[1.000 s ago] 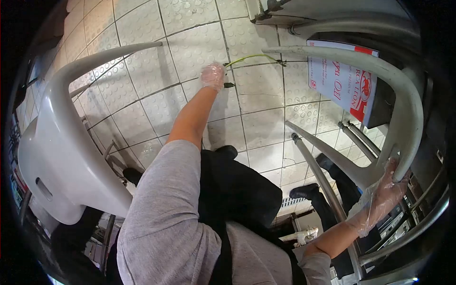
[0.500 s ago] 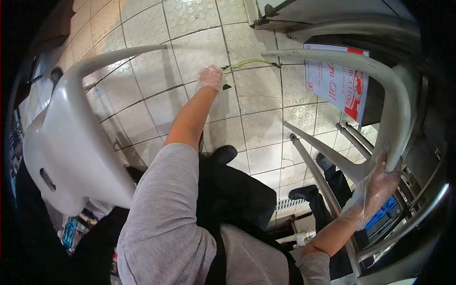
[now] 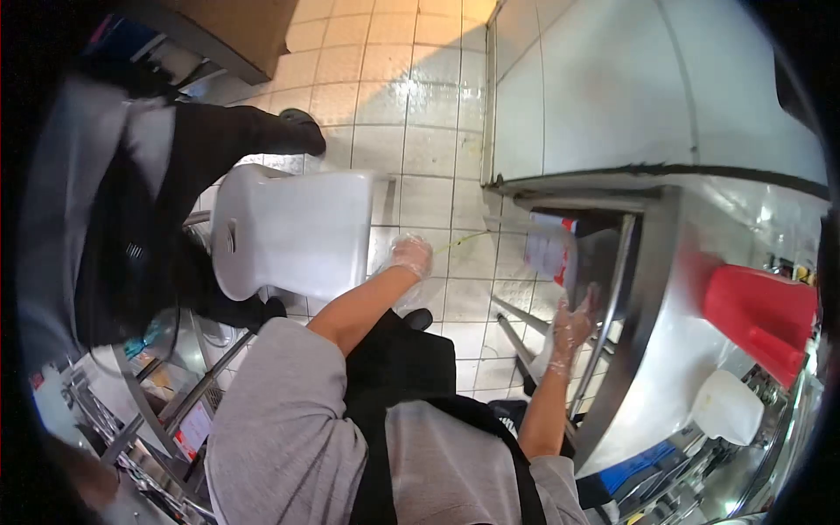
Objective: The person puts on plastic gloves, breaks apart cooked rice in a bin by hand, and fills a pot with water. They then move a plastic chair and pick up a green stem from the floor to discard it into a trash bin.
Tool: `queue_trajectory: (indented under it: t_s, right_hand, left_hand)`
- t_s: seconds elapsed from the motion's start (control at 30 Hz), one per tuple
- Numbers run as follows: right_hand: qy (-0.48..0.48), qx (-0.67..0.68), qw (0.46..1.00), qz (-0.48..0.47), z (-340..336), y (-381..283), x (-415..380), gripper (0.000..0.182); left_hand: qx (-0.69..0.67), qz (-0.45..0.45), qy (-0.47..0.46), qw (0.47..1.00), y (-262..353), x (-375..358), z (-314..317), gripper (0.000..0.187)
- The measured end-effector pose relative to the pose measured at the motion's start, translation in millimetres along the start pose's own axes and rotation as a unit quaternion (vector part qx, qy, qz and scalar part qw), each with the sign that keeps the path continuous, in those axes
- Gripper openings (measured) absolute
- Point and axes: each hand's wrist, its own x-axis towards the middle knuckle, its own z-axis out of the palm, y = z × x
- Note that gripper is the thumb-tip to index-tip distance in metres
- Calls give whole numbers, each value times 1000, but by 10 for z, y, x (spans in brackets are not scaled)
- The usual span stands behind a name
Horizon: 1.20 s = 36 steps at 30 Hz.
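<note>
My left hand (image 3: 411, 254), in a clear plastic glove, is closed on one end of a thin green stem (image 3: 470, 236) above the tiled floor. To its left is a white plastic seat (image 3: 302, 229). On the right, my gloved right hand (image 3: 573, 328) grips a pale plastic chair (image 3: 542, 350) beside the metal table's edge. The chair's curved legs are blurred, and part of it is hidden by the hand and table.
A white and red box (image 3: 548, 249) lies under the metal table (image 3: 643, 350). A red container (image 3: 761, 317) and a white container (image 3: 728, 407) are at the right. Another person in dark trousers (image 3: 232, 140) stands at the left.
The view has shifted, bringing the tabletop and the other person into sight. The pale chair at the right and my right hand now appear closer to the middle. My left hand still holds the stem.
</note>
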Motion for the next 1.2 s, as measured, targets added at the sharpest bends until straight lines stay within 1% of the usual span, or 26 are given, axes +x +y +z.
queue_trajectory:
  t_s: [0.03,0.07,0.1,0.13,0.17,0.2,0.23,0.27,0.3,0.33,0.4,0.43,0.47,0.5,0.53,0.6,0.67,0.7,0.73,0.8,0.87,0.93,1.0,1.07,1.13,1.2]
  right_hand:
    - [-18,87,996,-10,-113,-51,-38,59]
    - [1,180,982,-53,-132,29,-13,54]
    - [-17,151,985,-84,-149,-1,-44,51]
    - [-49,123,990,-55,-308,-167,-99,49]
    - [-90,148,983,-53,-292,-160,-178,47]
    - [-114,153,979,-72,-285,-164,-247,42]
    - [-119,178,967,-137,-476,-262,-298,41]
    - [-126,229,949,-175,-436,-211,-308,39]
    - [-162,209,949,-169,-452,-225,-321,39]
    - [-149,212,950,-173,-550,-301,-272,39]
    - [-227,106,945,-208,-753,-521,-61,36]
    - [-262,167,930,-195,-870,-631,95,38]
    - [-253,171,931,-198,-941,-753,290,38]
    - [-270,180,920,-218,-1035,-915,525,37]
    - [-290,190,907,-239,-1018,-1030,799,37]
    - [-244,213,893,-311,-982,-1422,1414,37]
    - [-316,257,874,-265,-1036,-1969,2010,37]
    - [-311,260,872,-273,-994,-2168,2279,37]
    - [-293,295,871,-264,-913,-2382,2573,38]
    - [-264,337,866,-258,-771,-2784,3046,39]
    - [-213,249,922,-207,-655,-3036,3513,37]
    - [-252,233,927,-150,-265,-3071,3937,39]
    - [-290,181,935,-97,4,-3107,4291,44]
    - [-310,148,936,-81,63,-3180,4525,45]
    - [-313,144,938,-41,299,-3248,4758,42]
    - [-337,156,928,-40,456,-3351,5024,37]
  left_hand:
    - [-7,-3,10,1000,-58,-260,-327,27]
    - [-54,10,29,998,-13,-506,-725,29]
    - [-106,29,50,993,-75,-674,-983,31]
    - [-108,29,59,992,-121,-739,-1090,31]
    - [-130,14,75,989,-181,-741,-1135,31]
    - [-151,1,91,984,-227,-751,-1207,32]
    - [-153,4,100,983,-262,-792,-1313,32]
    - [-155,-43,121,980,-282,-822,-1424,32]
    - [-157,-90,145,973,-319,-846,-1528,32]
    - [-157,-88,158,971,-381,-904,-1683,32]
    - [-183,-93,185,961,-546,-1002,-2103,31]
    - [-180,-91,197,959,-607,-1044,-2299,31]
    - [-185,-105,245,946,-653,-1056,-2473,31]
    - [-189,-120,290,930,-688,-1063,-2630,32]
    - [-186,-124,296,929,-677,-1019,-2769,32]
    - [-197,-159,327,910,-774,-971,-3122,28]
    - [-181,-166,324,914,-942,-821,-3382,28]
    - [-166,-168,311,921,-1023,-711,-3510,28]
    - [-164,-172,323,916,-1098,-572,-3633,28]
    - [-71,-133,401,904,-1297,-327,-3836,27]
    - [-73,-132,437,887,-1376,-221,-4275,27]
    - [-115,-119,398,903,-1554,10,-4624,28]
    - [-109,-101,403,903,-1729,284,-4953,30]
    - [-107,-81,400,907,-1849,501,-5332,33]
    - [-90,-54,409,906,-1913,632,-5808,37]
    - [-87,-36,399,912,-2065,859,-6234,36]
